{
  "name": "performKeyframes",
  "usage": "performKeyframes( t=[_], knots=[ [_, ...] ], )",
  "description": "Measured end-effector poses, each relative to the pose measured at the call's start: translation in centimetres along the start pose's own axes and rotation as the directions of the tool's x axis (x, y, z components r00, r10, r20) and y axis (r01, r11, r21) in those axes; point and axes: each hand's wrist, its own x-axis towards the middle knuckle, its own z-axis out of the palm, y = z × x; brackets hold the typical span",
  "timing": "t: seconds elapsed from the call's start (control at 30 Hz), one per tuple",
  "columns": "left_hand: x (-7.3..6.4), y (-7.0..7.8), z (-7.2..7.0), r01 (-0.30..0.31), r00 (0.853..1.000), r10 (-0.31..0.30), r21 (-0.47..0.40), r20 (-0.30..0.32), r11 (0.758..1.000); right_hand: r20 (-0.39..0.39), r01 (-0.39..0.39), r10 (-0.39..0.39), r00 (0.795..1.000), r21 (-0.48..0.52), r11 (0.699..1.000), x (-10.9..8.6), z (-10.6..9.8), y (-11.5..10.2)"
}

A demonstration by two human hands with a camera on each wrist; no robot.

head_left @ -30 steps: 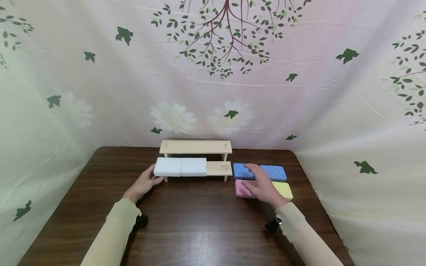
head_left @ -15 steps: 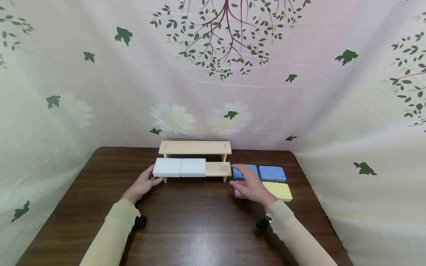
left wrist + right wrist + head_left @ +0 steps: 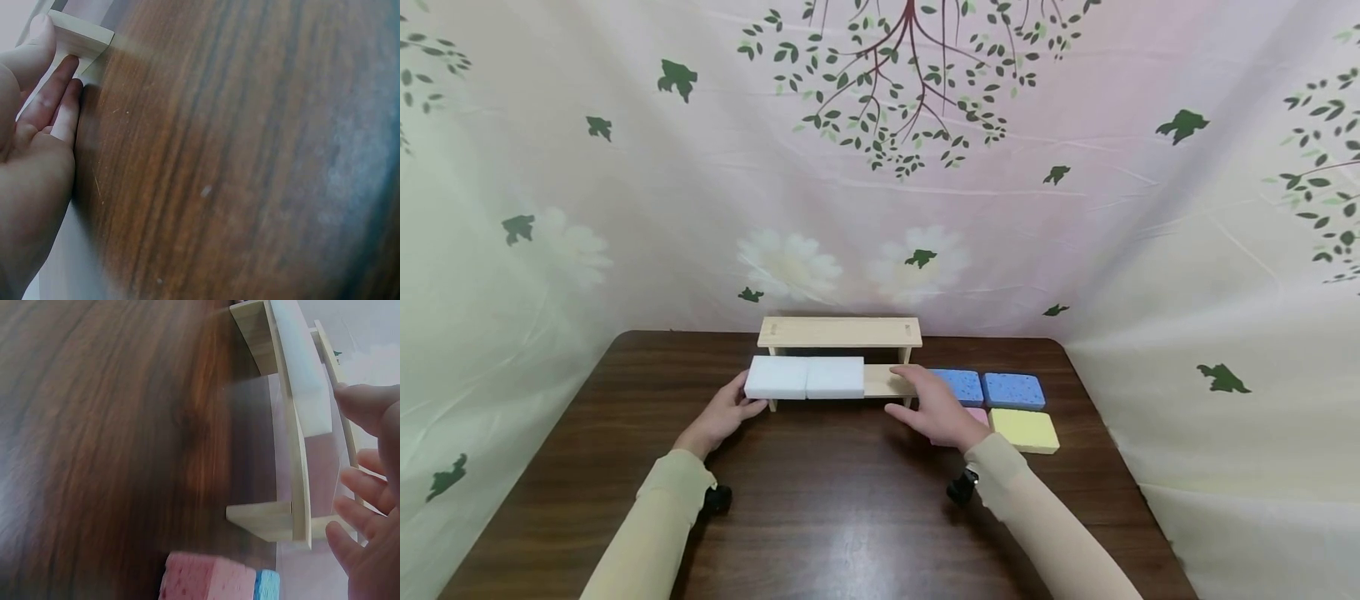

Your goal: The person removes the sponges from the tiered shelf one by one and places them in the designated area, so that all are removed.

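My left hand [image 3: 718, 414] rests at the left end of a small two-tier wooden rack [image 3: 839, 332], its thumb and extended fingers about the end of the lower board. Two white rectangular sponges [image 3: 776, 377] lie side by side on that lower board, the left one beside my fingers. In the left wrist view the thumb [image 3: 41, 39] touches the board's end. Over the bare right part of the lower board hovers my right hand [image 3: 942, 410], thumb and fingers spread with nothing between them. In the right wrist view one white sponge [image 3: 307, 403] shows beyond the right fingers.
Right of the rack, two blue sponges [image 3: 1013, 392] lie behind a yellow sponge [image 3: 1023, 430] and a pink sponge [image 3: 203, 578], partly covered by my right hand in the head view. The dark wooden table [image 3: 835, 508] ends at a printed cloth backdrop [image 3: 857, 208].
My right hand has moved left from above the pink and blue sponges to the right end of the rack. The left hand and the white sponges have stayed in place.
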Motion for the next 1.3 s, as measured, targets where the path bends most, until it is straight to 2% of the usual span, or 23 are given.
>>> performKeyframes(
  t=[0.23,0.4,0.6,1.0,1.3],
  knots=[
    [0.0,-0.2,0.1,-0.007,1.0,0.007,-0.009,-0.004,1.0,-0.002,0.014,-0.014,1.0,-0.006,1.0,1.9,1.1,-0.1],
    [0.1,-0.2,0.1,0.004,1.0,-0.004,-0.008,-0.007,1.0,0.006,-0.018,0.018,1.0,-0.012,1.0,2.8,1.6,-0.4],
    [-0.2,-0.2,0.0,0.02,1.0,-0.02,-0.004,-0.003,1.0,-0.005,-0.015,0.015,1.0,0.007,1.0,3.2,2.4,-0.7],
    [0.4,-0.4,0.4,0.006,1.0,-0.006,-0.014,0.005,1.0,0.042,-0.056,0.055,0.998,0.014,0.998,4.7,2.5,-1.5],
    [0.0,-0.3,0.1,-0.007,1.0,0.007,-0.002,-0.006,1.0,0.058,-0.064,0.062,0.996,0.035,0.997,5.8,3.4,-1.7]
  ],
)
